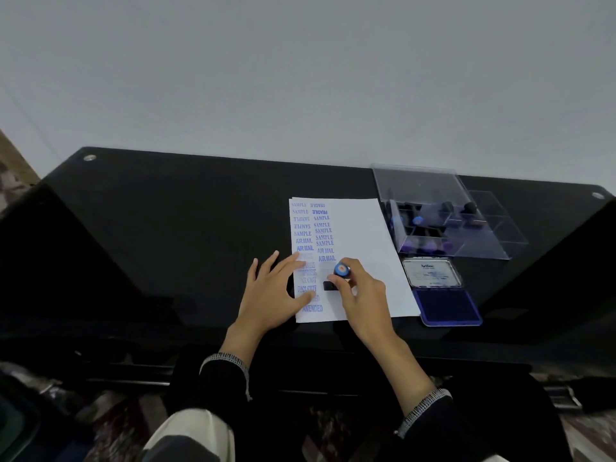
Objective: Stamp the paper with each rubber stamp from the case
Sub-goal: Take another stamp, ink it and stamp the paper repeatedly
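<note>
The right hand (361, 291) grips a black rubber stamp with a blue round top (337, 278), standing upright with its base on the white paper sheet (360, 248). The left hand (276, 291) lies flat with fingers spread, holding the paper's left edge down. The paper's long side points away toward the wall.

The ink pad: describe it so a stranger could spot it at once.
On the black table, look just right of the white paper, at its near corner. In front of the clear plastic case lies the ink pad, its lid open. Only it has a dark blue inked face and a printed label inside the lid.
</note>
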A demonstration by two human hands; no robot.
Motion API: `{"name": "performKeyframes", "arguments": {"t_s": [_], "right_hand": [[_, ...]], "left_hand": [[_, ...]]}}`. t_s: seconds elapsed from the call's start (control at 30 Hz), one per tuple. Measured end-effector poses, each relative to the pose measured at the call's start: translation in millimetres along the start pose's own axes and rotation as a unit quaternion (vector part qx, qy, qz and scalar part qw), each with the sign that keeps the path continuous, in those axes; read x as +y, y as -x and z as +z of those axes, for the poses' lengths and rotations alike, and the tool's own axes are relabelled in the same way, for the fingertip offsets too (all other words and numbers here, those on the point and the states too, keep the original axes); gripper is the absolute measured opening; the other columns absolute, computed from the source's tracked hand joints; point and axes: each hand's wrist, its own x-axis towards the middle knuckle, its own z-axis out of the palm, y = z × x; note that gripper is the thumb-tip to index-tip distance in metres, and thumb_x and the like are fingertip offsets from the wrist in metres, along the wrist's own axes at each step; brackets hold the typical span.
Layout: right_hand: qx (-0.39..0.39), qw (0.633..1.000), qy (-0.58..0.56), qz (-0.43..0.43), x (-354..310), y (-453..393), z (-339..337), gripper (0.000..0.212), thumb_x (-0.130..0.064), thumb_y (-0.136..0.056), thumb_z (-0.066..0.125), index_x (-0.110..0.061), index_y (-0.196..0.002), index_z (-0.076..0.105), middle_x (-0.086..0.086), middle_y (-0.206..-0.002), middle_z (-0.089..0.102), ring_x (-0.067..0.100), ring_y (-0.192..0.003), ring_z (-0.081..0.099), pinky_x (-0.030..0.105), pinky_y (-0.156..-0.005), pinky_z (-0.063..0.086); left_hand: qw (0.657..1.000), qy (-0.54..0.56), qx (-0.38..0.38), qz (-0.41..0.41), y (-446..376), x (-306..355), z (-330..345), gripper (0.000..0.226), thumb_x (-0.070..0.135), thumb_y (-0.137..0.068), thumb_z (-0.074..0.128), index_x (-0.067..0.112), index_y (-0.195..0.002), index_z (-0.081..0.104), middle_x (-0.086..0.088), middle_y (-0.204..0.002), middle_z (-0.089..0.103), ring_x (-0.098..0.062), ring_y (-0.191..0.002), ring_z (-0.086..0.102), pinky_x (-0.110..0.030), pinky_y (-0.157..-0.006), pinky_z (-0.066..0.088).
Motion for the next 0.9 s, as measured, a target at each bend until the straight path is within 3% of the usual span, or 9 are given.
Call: {"name": "performKeyframes", "arguments": {"t_s": [0.6, 0.9], "right_hand": [[0.008, 0.999, 0.048, -0.007, 2.6, 4.0, 7.5, 0.028, -0.034, -0.093, 0.056, -0.022, -0.119, 0.052, -0.004, -0.102, 0.062, 0.009, -0.085, 0.056, 0.017, -0.074, 0.043], [0.032, 0.996, 0.078, -0.038, -2.3, 1.9, 6.2, 0.024, -0.031, -0.092, 0.058, -0.018, -0.113, 0.057, -0.012, -0.088, 0.052, 0.012, -0.079, 0.052, 0.023, -0.073, 0.041]], "left_hand": [[1.0, 0.001, 0.014, 0.003, -0.3, 0.1, 0.5, 0.064, 0.061, -0.085, 0.055, 0.037, -0.141, 0.038, 0.018, -0.155, 0.026, -0.012, -0.147, 0.009, -0.044, -0.12, -0.003], [1.0, 0.011, 0.01, -0.003, 0.7, 1.9, -1.6, 0.053, 0.049, -0.092, 0.052, 0.036, -0.141, 0.039, 0.017, -0.155, 0.026, -0.012, -0.147, 0.008, -0.043, -0.12, -0.006]]}}
